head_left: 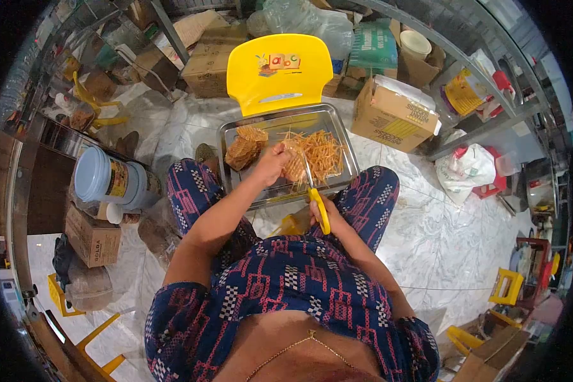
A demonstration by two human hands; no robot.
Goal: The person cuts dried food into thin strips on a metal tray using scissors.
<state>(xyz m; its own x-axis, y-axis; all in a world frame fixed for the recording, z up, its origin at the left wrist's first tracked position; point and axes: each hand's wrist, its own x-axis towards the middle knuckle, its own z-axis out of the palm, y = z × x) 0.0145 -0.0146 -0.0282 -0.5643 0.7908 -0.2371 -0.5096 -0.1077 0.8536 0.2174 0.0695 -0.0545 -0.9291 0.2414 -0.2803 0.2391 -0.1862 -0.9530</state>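
Yellow scissors being gripped in the right hand, the left hand, pinching a brown piece above the tray, could be nicked by slipping blades.

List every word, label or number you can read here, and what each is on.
"abc": yellow chair backrest; its smaller print is unreadable.
"Vinam…": green packaging; the ending is unclear.
"GOLDA", apparently: cardboard box at left.
Too small or blurred: print on the carton at upper right, the bucket label and the white bag.
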